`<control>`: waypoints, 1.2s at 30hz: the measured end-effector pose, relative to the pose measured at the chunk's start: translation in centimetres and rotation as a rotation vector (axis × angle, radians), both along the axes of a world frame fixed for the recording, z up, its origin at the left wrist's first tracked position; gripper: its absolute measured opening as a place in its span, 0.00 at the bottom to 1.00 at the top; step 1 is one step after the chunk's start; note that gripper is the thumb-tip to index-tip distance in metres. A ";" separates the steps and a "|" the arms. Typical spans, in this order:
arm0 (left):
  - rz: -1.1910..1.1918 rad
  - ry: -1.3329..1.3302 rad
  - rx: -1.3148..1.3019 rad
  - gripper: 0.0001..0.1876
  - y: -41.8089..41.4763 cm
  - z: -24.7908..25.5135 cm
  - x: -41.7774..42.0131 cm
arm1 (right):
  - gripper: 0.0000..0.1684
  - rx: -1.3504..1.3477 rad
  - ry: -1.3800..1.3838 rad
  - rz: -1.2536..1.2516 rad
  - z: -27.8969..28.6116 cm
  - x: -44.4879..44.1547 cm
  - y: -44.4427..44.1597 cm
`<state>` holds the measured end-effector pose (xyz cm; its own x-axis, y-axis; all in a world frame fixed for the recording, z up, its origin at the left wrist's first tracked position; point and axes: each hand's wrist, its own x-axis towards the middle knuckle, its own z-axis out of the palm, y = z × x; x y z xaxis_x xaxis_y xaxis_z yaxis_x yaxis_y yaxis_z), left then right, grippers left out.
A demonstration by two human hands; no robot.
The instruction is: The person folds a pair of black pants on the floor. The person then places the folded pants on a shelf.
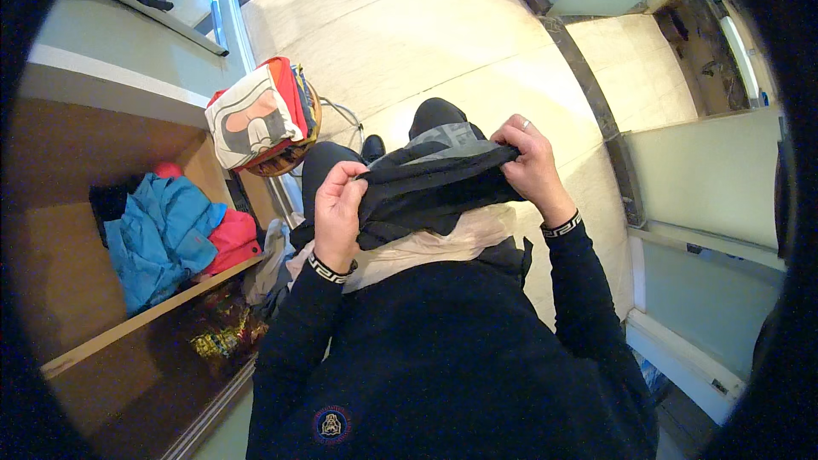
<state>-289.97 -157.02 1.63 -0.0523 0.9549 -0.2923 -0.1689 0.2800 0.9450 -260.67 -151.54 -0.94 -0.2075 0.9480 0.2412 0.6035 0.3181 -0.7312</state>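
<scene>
A black garment with a grey print (434, 188) is stretched between my two hands above my lap. My left hand (339, 211) pinches its left edge between thumb and fingers. On the opposite edge, my right hand (530, 163), with a ring on one finger, grips the bunched cloth. Beneath it a pale cream cloth (447, 246) lies across my lap, partly hidden. To the left of my knees, a pile of folded clothes (255, 121), topped by a white and red printed piece, rests on a round wooden stool (313, 134).
At left, a wooden cabinet compartment (153, 326) holds a blue garment (166, 230) and a red garment (233, 243). Grey cloth (268, 268) hangs by its edge. Pale floor tiles (396, 32) lie ahead, bordered by a dark strip. Frosted panels (703, 172) stand at right.
</scene>
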 end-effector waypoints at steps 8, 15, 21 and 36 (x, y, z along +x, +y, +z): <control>-0.345 0.890 0.350 0.26 0.2 2.3 -0.5 | 0.13 -0.165 -0.002 0.162 0.1 1.3 0.4; -0.136 1.172 0.519 0.15 0.2 1.0 -5.2 | 0.19 -0.113 -0.267 -0.058 -2.6 5.4 1.4; 0.171 0.431 0.148 0.11 0.9 2.5 -9.4 | 0.22 -0.182 -0.155 -0.413 -1.4 7.0 3.4; 0.328 0.087 0.563 0.20 2.0 18.5 -3.7 | 0.21 0.138 1.111 -0.152 13.4 6.3 7.4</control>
<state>-293.71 -155.07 20.11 -0.3679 0.8910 0.2661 -0.0778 -0.3146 0.9460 -254.37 -144.15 12.50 0.3022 0.8963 0.3244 -0.3202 0.4160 -0.8511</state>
